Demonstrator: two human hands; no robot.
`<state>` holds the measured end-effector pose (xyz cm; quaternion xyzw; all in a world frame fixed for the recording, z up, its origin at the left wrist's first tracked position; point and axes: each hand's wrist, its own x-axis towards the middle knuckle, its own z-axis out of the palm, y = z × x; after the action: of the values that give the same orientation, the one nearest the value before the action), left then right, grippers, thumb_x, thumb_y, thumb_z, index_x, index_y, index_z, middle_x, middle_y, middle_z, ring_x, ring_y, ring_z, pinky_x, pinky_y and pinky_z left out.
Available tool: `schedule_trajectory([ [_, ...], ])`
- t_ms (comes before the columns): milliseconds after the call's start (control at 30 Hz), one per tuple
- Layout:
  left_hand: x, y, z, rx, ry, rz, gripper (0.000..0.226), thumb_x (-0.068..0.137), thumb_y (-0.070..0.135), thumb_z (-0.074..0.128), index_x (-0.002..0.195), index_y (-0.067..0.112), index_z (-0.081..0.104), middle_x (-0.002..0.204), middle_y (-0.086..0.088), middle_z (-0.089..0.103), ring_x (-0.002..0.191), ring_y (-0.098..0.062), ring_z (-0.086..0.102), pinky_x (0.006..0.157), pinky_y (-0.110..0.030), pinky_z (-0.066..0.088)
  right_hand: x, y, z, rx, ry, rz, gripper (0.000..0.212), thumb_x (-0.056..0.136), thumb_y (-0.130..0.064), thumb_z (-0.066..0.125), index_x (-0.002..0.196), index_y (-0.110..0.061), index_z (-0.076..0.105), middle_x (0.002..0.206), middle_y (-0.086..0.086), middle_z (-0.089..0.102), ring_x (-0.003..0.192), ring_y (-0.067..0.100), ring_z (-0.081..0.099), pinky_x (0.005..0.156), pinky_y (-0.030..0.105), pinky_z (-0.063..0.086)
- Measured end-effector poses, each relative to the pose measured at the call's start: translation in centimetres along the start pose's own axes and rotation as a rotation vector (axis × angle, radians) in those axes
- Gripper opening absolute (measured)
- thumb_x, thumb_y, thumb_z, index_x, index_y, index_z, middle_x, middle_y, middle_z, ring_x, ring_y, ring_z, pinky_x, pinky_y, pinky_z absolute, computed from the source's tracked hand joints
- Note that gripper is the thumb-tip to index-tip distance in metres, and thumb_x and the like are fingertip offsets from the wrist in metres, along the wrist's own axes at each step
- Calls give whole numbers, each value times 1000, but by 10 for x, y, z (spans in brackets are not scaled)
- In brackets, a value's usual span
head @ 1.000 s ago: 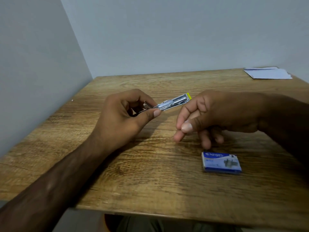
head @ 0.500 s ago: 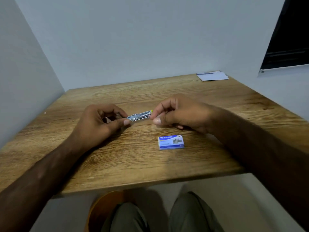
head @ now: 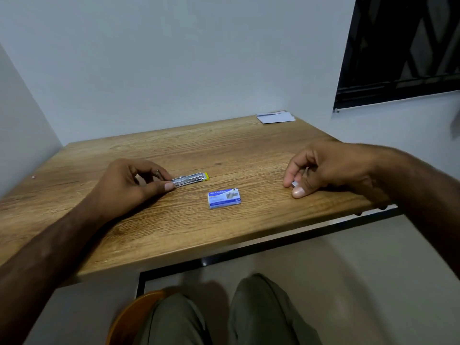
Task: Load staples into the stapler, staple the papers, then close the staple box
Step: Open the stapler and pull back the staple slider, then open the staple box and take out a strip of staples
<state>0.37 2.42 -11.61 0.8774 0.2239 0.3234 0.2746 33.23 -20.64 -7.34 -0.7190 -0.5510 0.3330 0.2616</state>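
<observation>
A small silver stapler (head: pixel 190 179) with a yellow tip lies on the wooden table (head: pixel 224 150), its near end pinched by my left hand (head: pixel 129 185). The blue staple box (head: pixel 224 198) rests flat on the table between my hands. Near the table's right front edge, my right hand (head: pixel 326 168) holds a small strip of staples (head: pixel 295 183) between thumb and fingers. The white papers (head: pixel 275 117) lie at the far right corner of the table.
Walls close in the table on the left and back. A dark window (head: pixel 403 48) sits at the upper right. The table's front edge and black frame (head: pixel 249 250) are near my knees, with an orange seat (head: pixel 134 317) below.
My right hand pulled away from the stapler's tip to the right and now shows a staple strip. My left hand lowered the stapler onto the table. The view tilted back and down.
</observation>
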Motion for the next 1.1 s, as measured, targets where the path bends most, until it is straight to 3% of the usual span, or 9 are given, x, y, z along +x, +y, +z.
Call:
schedule_trajectory([
  [133,0,-1,1,52,13,19,6,82,22,86,83,25,81,67,16,73,44,8,53,45,-2,36,3,-4,-2,-8,-32,20,39,56,-22,92,94,-23,81,85,-1,68,57,0,58,61,28,43],
  [233,-2,-4,-3,133,9,24,11,80,29,87,89,31,81,79,21,76,56,7,62,51,0,40,5,-5,-2,-23,-56,14,41,58,-24,91,98,-24,80,87,-1,67,57,0,57,59,29,42],
  [367,-7,-2,-14,215,72,18,57,75,56,84,124,31,69,102,13,75,89,-1,67,66,-20,48,7,-11,0,-42,125,-85,30,70,-25,90,97,-28,79,80,-8,68,66,-1,61,67,24,46],
  [500,-19,34,-16,337,372,272,27,90,41,69,109,22,68,87,6,65,74,-13,58,62,-25,43,12,-34,20,-42,182,-230,27,73,-26,89,99,-29,79,86,-7,68,56,-8,57,54,10,44],
  [567,-34,55,-1,249,308,267,15,93,39,66,102,28,68,74,9,64,63,-11,59,56,-20,43,15,-49,38,-82,147,-230,32,72,-34,88,102,-32,77,89,-7,70,56,-8,58,46,15,44],
  [633,-43,71,21,236,104,139,27,90,51,64,109,33,69,75,12,67,65,-7,63,57,-19,46,20,-60,55,-138,147,-198,38,69,-45,88,104,-35,74,88,-8,73,60,-6,59,49,19,44],
  [733,-35,79,44,324,-75,-1,51,80,67,60,118,34,70,79,11,67,70,-4,64,66,-35,56,28,-65,76,-192,144,-140,42,67,-47,88,104,-33,73,86,-10,73,71,2,64,63,26,46],
  [967,-27,73,52,153,-106,-72,29,75,55,71,99,40,74,73,-2,69,65,-22,65,66,-50,57,31,-53,107,-163,368,-141,27,71,-34,85,97,-31,77,78,-10,70,71,3,62,67,28,48],
  [1100,-30,69,48,124,-76,-81,25,78,49,81,102,44,75,83,9,70,72,-12,65,67,-41,56,29,-50,113,-92,417,-180,29,71,-32,85,99,-31,78,77,-10,75,73,3,67,70,29,54],
])
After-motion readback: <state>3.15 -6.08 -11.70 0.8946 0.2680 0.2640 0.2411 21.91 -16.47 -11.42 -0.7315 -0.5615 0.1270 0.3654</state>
